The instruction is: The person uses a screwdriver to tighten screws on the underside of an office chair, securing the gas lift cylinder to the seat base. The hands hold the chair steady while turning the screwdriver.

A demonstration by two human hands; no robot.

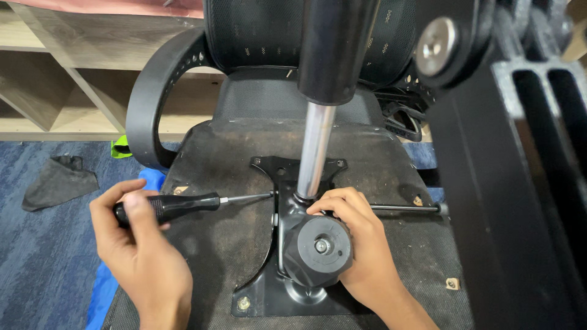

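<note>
In the head view, the left hand (137,244) has its fingers (119,194) wrapped tightly around the black handle of a screwdriver (177,206). The shaft runs out sideways from those fingers, and its tip meets the edge of the black metal mechanism plate (269,287) bolted to the underside of an upturned office chair seat (220,244).

The right hand (361,250) lies on the far side of the plate from the screwdriver, its fingers (333,198) curled around the base of the chrome gas cylinder (316,153) and touching the round black tension knob (321,247) just below them. A thin lever rod (406,208) sticks out past the right fingers.

Beyond the left fingers curves a black armrest (150,104). A dark cloth (58,180) lies on the blue carpet (43,263), well apart from the left hand.
</note>
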